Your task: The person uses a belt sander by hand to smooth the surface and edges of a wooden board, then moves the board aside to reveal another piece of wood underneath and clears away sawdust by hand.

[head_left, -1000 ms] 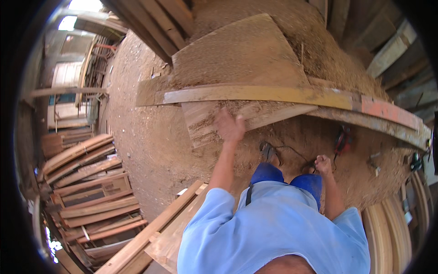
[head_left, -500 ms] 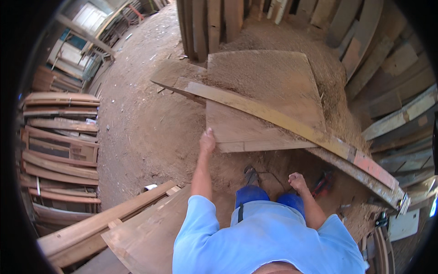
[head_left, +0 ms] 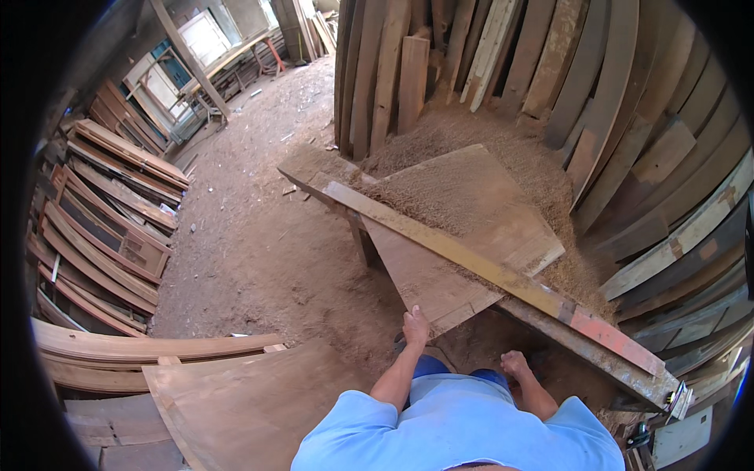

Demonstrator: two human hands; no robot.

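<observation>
My left hand (head_left: pixel 416 323) grips the near left corner of a flat wooden panel (head_left: pixel 440 275), fingers closed over its edge. The panel sits turned at an angle, with sawdust strewn on its far part. A long yellow and red bar (head_left: pixel 479 263) crosses over the panel diagonally, along a narrow wooden bench (head_left: pixel 597 361). In front of my body, apart from the panel, my right hand (head_left: pixel 514 365) is held low with its fingers curled closed. Whether anything is inside that hand is hidden.
Tall boards (head_left: pixel 518 63) lean along the back and right. Stacked frames and planks (head_left: pixel 110 235) line the left side. A wide sheet (head_left: pixel 251 400) with long timbers (head_left: pixel 157 345) is at my near left. Sawdust (head_left: pixel 471 129) heaps behind the panel.
The panel has swung round, its held corner coming nearer me and to the right with my left hand. My view has shifted too. My right hand stays low and closed.
</observation>
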